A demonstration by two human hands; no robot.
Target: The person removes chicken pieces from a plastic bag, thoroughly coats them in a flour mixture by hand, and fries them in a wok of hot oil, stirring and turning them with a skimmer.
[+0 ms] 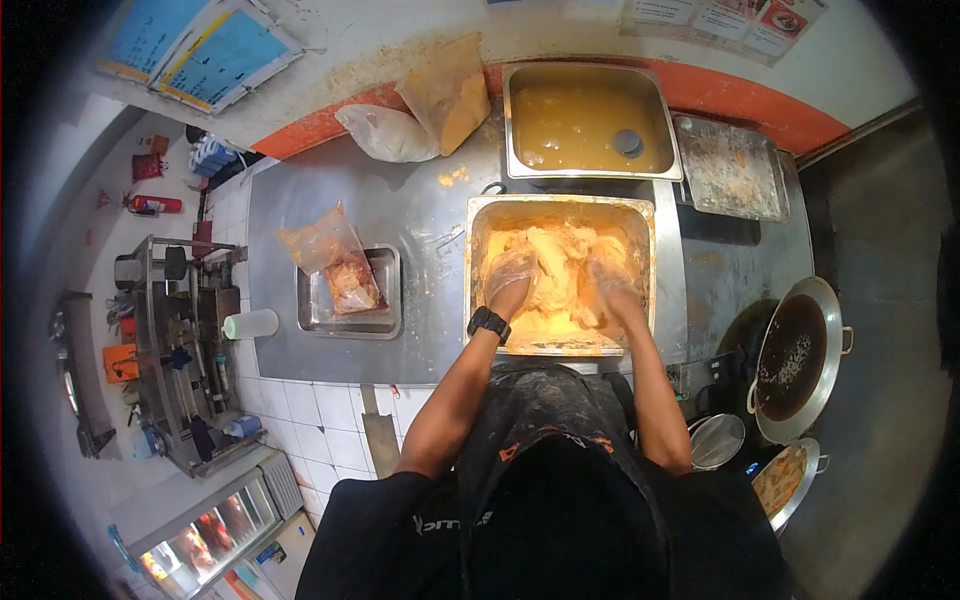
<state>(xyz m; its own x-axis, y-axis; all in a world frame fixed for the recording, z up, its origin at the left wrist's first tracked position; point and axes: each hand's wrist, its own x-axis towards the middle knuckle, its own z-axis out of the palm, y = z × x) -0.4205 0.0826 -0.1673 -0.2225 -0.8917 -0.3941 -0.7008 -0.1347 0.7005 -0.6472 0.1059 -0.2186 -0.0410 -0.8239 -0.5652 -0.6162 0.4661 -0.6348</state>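
A deep metal tray holds yellow-orange flour with coated pieces in its middle. My left hand, with a black watch at its wrist, is in the tray at the left side of the pieces, dusted with flour. Over on the right side, my right hand is in the flour too, blurred by motion. The fingers of both hands are coated or buried, so their grip does not show.
Behind stands a tray of yellowish liquid. At left, a bag of meat lies over a shallow metal tray. Two bags sit by the wall. At right are a pan of dark oil and a strainer.
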